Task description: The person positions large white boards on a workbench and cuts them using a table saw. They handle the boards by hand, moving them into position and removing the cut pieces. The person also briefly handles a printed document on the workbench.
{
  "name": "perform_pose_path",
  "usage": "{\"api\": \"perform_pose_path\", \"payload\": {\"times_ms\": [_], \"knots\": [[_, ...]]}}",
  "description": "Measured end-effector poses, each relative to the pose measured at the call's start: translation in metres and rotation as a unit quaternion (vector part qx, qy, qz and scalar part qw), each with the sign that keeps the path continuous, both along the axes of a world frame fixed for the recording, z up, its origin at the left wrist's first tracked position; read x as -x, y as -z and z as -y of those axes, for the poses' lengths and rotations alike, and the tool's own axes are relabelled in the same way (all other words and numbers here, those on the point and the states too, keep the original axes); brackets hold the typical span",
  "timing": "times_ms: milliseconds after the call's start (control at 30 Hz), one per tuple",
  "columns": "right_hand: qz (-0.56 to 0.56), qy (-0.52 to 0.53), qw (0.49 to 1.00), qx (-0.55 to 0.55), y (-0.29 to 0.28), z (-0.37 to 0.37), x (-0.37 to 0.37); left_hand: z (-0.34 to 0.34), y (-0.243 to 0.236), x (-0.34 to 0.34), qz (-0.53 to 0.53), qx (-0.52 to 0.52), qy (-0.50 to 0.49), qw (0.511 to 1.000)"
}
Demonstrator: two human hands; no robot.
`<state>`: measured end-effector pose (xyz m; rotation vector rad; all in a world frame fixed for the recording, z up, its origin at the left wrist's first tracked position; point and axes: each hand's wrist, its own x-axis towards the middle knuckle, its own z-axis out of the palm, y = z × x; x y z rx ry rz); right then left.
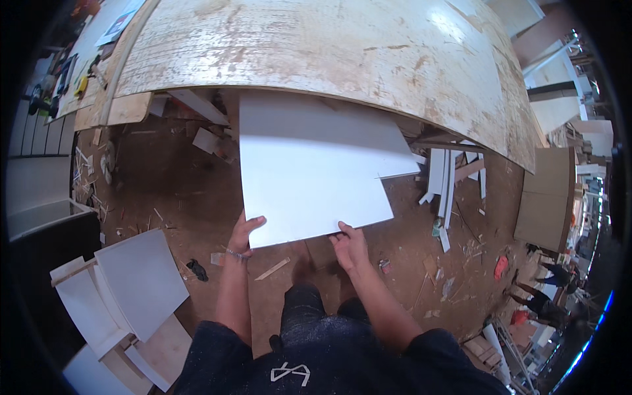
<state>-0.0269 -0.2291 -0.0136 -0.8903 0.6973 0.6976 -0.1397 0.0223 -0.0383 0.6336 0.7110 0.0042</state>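
A white board (309, 178) with a stepped right edge lies level before me, its far part under the overhang of a large worn wooden worktable (316, 46). My left hand (246, 234) grips the board's near left corner, thumb on top. On the near edge, further right, my right hand (349, 245) holds the board with its thumb above and its fingers below. The far end of the board is hidden beneath the tabletop.
White panels (141, 283) are stacked at the lower left. White strips (442, 181) and offcuts lie on the brown floor (197, 184) under the table's right side. A brown box-like panel (545, 197) stands at right. Other people (543, 296) are at far right.
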Motion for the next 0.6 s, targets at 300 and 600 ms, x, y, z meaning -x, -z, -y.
{"api": "perform_pose_path", "payload": {"times_ms": [300, 600], "knots": [[-0.170, -0.111, 0.979, 0.030, -0.001, 0.069, 0.047, 0.073, -0.020, 0.097, -0.128, 0.079, -0.050, 0.987], [-0.248, -0.138, 0.959, 0.008, -0.012, 0.107, 0.132, 0.098, -0.034, 0.195, -0.219, 0.098, -0.053, 0.969]]}}
